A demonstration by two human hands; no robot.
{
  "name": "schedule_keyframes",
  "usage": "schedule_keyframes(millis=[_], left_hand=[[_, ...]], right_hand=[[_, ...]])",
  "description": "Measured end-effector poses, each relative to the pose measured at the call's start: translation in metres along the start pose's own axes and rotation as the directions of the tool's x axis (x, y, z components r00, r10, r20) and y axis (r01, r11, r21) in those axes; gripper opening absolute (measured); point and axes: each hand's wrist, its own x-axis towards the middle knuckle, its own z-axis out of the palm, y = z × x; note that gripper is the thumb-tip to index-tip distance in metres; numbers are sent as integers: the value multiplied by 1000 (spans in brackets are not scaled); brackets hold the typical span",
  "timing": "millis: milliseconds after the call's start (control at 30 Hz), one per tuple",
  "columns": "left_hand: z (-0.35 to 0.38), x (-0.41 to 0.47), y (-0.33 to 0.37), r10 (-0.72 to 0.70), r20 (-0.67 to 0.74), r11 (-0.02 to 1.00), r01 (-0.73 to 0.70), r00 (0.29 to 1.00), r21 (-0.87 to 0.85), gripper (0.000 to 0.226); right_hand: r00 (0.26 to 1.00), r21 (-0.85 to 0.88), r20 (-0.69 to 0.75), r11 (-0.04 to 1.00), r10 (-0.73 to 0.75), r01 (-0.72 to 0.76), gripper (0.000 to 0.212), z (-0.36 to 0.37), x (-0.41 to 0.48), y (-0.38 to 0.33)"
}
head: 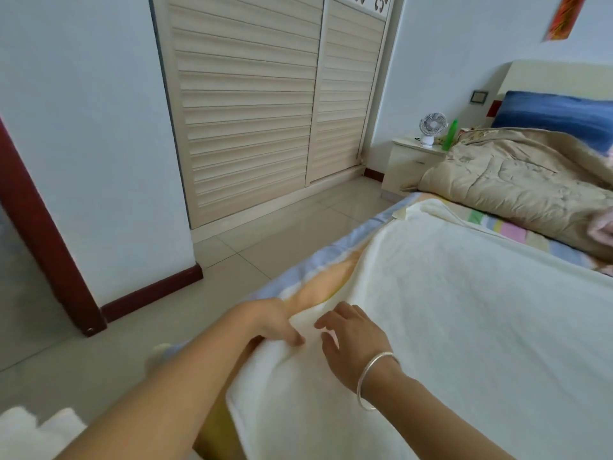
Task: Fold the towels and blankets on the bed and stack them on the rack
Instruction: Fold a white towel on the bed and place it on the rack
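The bed (512,232), in a pastel-striped sheet, carries a white blanket (464,327) spread flat over its near end, a crumpled beige quilt (517,184) beyond, and a blue pillow (557,111) at the headboard

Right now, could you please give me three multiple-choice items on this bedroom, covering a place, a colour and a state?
1. Where does the small fan stand?
A. on the floor
B. on the nightstand
C. on a windowsill

2. What colour is the pillow?
A. red
B. green
C. blue

3. How does the cream towel lie?
A. spread out over the bed
B. rolled up tight
C. hung on a door

Answers: B, its base sits on the nightstand top; C, it is plainly blue; A, it lies flat across the bed.
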Motion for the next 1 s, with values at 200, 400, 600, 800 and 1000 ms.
schedule_keyframes(millis=[200,400,600,800,1000], left_hand=[[1,-21,-36,21,-229,990,-52,973,-133,23],[22,-31,-47,-123,-488,964,220,864,147,39],[32,-37,-53,-317,-499,915,399,806,62,77],[50,-52,-55,-203,-693,817,509,692,269,45],[79,-72,0,228,-707,832,243,669,499,64]], right_hand=[[910,283,233,871,343,-401,44,19,24,-35],[958,210,252,959,136,-191,46,36,23,-66],[985,356,173,931,22,-84,35,23,-24,-43],[991,313,5,941,137,-131,29,2,-92,6],[975,-50,-16,974,222,-222,57,-11,-183,37]])
